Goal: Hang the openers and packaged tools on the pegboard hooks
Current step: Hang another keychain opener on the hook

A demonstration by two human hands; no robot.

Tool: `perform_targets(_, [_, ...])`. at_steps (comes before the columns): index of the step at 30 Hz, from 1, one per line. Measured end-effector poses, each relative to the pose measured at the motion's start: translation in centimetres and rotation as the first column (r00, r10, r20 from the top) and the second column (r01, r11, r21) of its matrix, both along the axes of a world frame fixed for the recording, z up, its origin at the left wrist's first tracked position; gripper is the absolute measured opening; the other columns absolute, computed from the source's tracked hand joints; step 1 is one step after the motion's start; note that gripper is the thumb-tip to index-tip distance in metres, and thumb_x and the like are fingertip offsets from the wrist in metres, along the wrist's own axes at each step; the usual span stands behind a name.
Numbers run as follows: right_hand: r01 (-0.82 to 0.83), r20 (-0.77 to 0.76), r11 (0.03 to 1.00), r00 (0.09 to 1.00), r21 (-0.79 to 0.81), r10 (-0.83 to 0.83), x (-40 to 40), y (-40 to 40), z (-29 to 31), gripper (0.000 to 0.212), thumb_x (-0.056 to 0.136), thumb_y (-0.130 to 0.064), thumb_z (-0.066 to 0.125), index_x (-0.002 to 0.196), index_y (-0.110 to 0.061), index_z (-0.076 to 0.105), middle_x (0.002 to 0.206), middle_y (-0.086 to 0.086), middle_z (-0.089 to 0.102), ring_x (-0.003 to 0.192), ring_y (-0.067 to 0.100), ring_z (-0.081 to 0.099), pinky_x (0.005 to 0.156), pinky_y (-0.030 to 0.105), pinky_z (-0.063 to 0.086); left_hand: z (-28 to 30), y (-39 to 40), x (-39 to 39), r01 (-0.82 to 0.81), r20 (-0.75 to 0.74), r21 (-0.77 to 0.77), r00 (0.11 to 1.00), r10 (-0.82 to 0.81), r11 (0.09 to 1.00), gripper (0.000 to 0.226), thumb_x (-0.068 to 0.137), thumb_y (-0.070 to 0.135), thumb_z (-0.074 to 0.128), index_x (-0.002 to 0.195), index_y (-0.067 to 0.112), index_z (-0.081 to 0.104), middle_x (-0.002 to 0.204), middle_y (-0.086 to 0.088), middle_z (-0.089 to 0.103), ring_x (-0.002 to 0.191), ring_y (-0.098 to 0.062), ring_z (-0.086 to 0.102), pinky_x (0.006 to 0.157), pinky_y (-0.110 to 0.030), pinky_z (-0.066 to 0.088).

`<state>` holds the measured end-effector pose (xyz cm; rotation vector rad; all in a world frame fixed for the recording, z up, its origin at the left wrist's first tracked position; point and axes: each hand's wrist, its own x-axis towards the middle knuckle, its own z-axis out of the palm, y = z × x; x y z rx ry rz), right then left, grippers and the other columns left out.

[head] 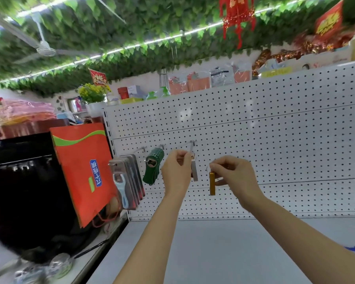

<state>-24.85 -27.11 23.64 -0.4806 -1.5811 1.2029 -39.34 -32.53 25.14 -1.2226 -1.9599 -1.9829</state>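
Two bare arms reached up toward a white pegboard standing at the back edge of a pale shelf. The left hand had its fingers pinched at the top of a silver opener, held right at the tip of a metal hook near the board's lower middle; whether the opener already hung on the hook could not be told. The right hand, just beside it, pinched the ring of a gold opener, which dangled upright in front of the board.

Nearer the board's left edge, a cluster of green openers hung on a second hook. At the left edge itself hung a stack of carded packaged tools, the front card showing a pale blue opener. Beyond that edge stood an orange gift bag.
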Motion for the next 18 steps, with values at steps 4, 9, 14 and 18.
perform_targets(4, [0.031, -0.036, 0.999, 0.999, 0.023, -0.030, -1.6, -0.6, 0.4, 0.007, 0.085, -0.010, 0.070, 0.079, -0.009, 0.073, 0.077, 0.012, 0.072, 0.070, 0.022, 0.071, 0.061, 0.030, 0.059, 0.4, 1.1, -1.8, 0.015, -0.006, -0.024, 1.000, -0.016, 1.000, 0.010, 0.097, 0.024, 0.060, 0.088, 0.026, 0.061, 0.082, 0.014, 0.064, 0.084, -0.015, 0.068, 0.080, -0.042, 0.060])
perform_targets(9, [0.077, -0.062, 0.996, 0.995, 0.039, -0.075, -2.5, -1.0, 0.6, 0.007, 0.085, -0.012, 0.070, 0.080, -0.009, 0.073, 0.075, 0.010, 0.072, 0.070, 0.023, 0.071, 0.061, 0.031, 0.059, 0.2, 1.8, -2.9, 0.059, -0.005, -0.078, 0.998, -0.060, 0.995, 0.017, 0.095, 0.024, 0.059, 0.080, 0.030, 0.056, 0.082, 0.010, 0.065, 0.084, -0.017, 0.069, 0.079, -0.045, 0.060])
perform_targets(14, [0.095, -0.043, 0.994, 0.995, 0.055, -0.093, -2.5, -1.1, 0.6, 0.006, 0.085, -0.011, 0.070, 0.080, -0.010, 0.073, 0.075, 0.009, 0.072, 0.069, 0.020, 0.071, 0.059, 0.026, 0.056, -0.2, 2.5, -3.9, 0.046, -0.034, -0.150, 0.998, -0.051, 0.988, 0.014, 0.095, 0.025, 0.060, 0.081, 0.028, 0.059, 0.083, 0.009, 0.067, 0.083, -0.019, 0.069, 0.080, -0.046, 0.060])
perform_targets(18, [0.087, -0.007, 0.993, 0.996, 0.076, -0.087, -2.6, -1.0, 1.1, 0.006, 0.084, -0.011, 0.070, 0.080, -0.009, 0.073, 0.076, 0.010, 0.072, 0.071, 0.021, 0.072, 0.060, 0.031, 0.058, -0.2, 2.7, -3.9, 0.025, -0.032, -0.180, 0.999, -0.031, 0.983, 0.010, 0.095, 0.026, 0.063, 0.085, 0.024, 0.064, 0.083, 0.009, 0.068, 0.081, -0.018, 0.069, 0.079, -0.045, 0.059])
